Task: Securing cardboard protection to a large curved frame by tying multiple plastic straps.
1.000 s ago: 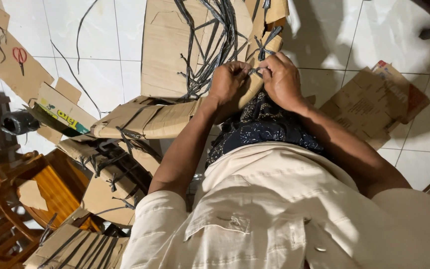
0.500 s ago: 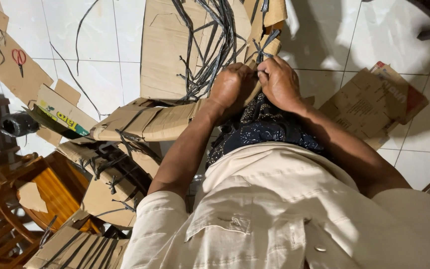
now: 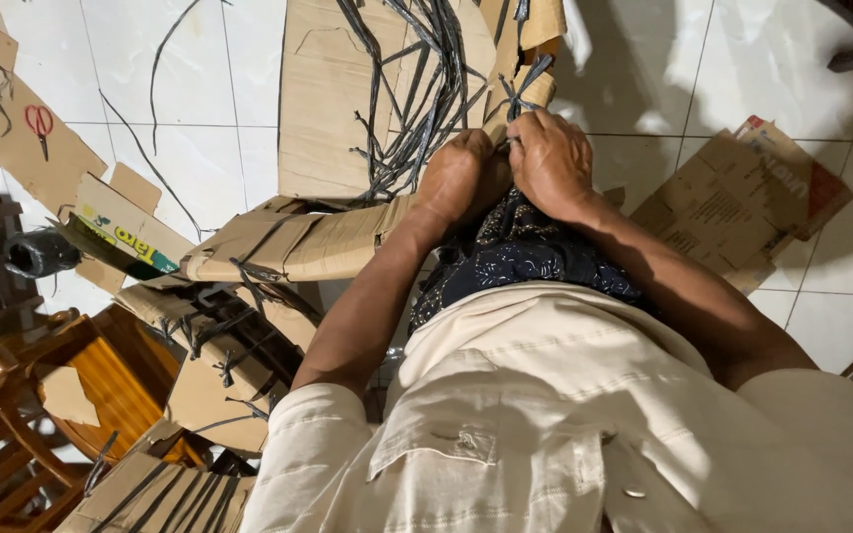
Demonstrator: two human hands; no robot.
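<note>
Both hands meet just above the centre of the frame, over a folded bundle of cardboard laid across the person's lap. The left hand (image 3: 461, 178) is curled into a fist, closed on the dark strap ends (image 3: 417, 118) that fan up and out from it toward the top of the frame. The right hand (image 3: 550, 163) is closed too, its fingers pinched on a strap knot (image 3: 517, 94) at the edge of a narrow cardboard strip (image 3: 525, 59).

To do this step well, the 2 hands should pull against each other along the line of the strap, the left holding the loose ends taut while the right cinches the knot close against the cardboard edge, so nothing slips slack. Keeping the bundle braced on the lap would steady it.

A strapped, folded cardboard bundle (image 3: 298, 247) lies at centre left, touching the left forearm. Flattened cardboard sheets (image 3: 723, 212) lie on the white tiled floor (image 3: 644, 89) at right. Red-handled scissors (image 3: 39, 123) rest on a cardboard piece at upper left, well apart from both hands. A wooden chair (image 3: 12, 415) stands at lower left.
</note>
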